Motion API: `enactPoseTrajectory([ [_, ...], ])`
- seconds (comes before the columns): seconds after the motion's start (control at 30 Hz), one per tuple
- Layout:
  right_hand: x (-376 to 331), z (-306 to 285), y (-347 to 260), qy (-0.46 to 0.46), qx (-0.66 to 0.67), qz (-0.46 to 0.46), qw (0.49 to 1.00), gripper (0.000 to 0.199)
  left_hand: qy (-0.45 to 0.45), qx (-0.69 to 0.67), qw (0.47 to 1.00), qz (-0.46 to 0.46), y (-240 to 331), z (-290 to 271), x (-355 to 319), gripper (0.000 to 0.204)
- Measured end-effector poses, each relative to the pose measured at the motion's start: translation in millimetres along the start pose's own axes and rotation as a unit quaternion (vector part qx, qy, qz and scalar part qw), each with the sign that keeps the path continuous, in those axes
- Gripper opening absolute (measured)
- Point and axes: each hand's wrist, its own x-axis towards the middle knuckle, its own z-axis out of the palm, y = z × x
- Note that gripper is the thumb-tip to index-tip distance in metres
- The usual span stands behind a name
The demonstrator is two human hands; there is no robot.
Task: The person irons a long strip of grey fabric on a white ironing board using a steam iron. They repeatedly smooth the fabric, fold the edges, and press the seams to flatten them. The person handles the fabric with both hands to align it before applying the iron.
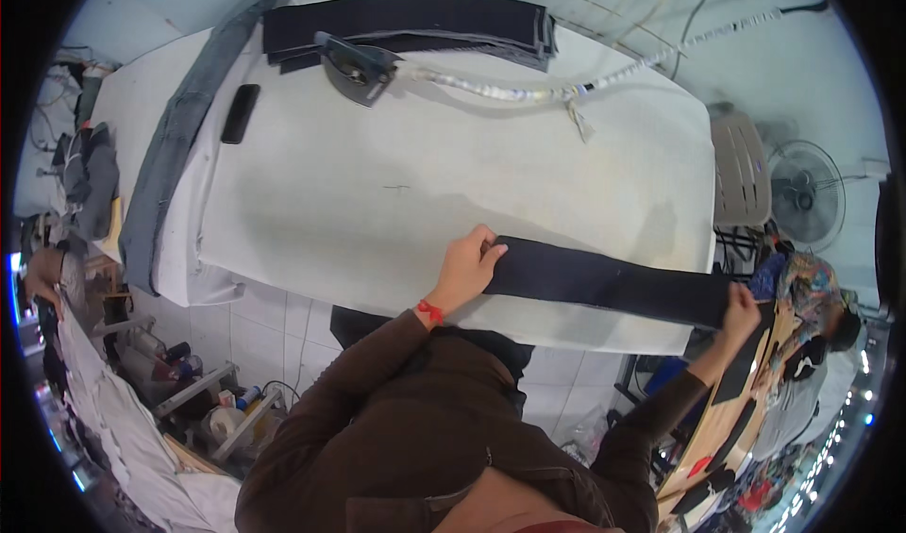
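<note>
head view: left fingers (488, 256) and right fingers (741, 299) pinch a dark strip (604, 282); iron (357, 69), phone (241, 114) and stacked cloth (415, 19) lie beyond.

The strip (609, 283) is dark navy cloth, long and narrow, spread nearly straight and held at both ends. It spans the four o'clock side of the counter (425, 170), its three o'clock end reaching past the edge.
</note>
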Motion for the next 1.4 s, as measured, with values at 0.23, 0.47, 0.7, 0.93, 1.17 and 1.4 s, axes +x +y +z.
enactPoseTrajectory([
  [0.23, 14.8, -53.1, -227.4, -0.015, 0.338, -0.063, 0.939, 0.041, 0.22, -0.18, 0.959, -0.001, 10.7, -155.2, 48.4, 0.017],
  [0.47, 58.6, 160.1, -450.7, -0.092, 0.414, -0.145, 0.894, 0.041, 0.416, 0.041, 0.889, 0.188, 25.4, -392.2, 179.5, 0.025],
  [0.7, 116.5, 382.5, -580.1, -0.102, 0.366, -0.189, 0.905, 0.042, 0.465, 0.184, 0.847, 0.18, 29.4, -524.7, 348.4, 0.031],
  [0.93, -51.4, 446.8, -509.4, -0.064, 0.15, -0.327, 0.931, 0.045, 0.481, 0.421, 0.764, 0.089, -173.8, -394.3, 255.3, 0.065],
  [1.17, -376.0, 316.8, -321.3, -0.29, -0.004, -0.31, 0.906, 0.063, 0.412, 0.41, 0.814, -0.013, -175.7, -333.5, 207.0, 0.085],
  [1.4, -392.5, 323.2, -323.9, -0.265, -0.086, -0.401, 0.873, 0.056, 0.405, 0.42, 0.811, -0.04, -175.4, -338.9, 204.0, 0.084],
])
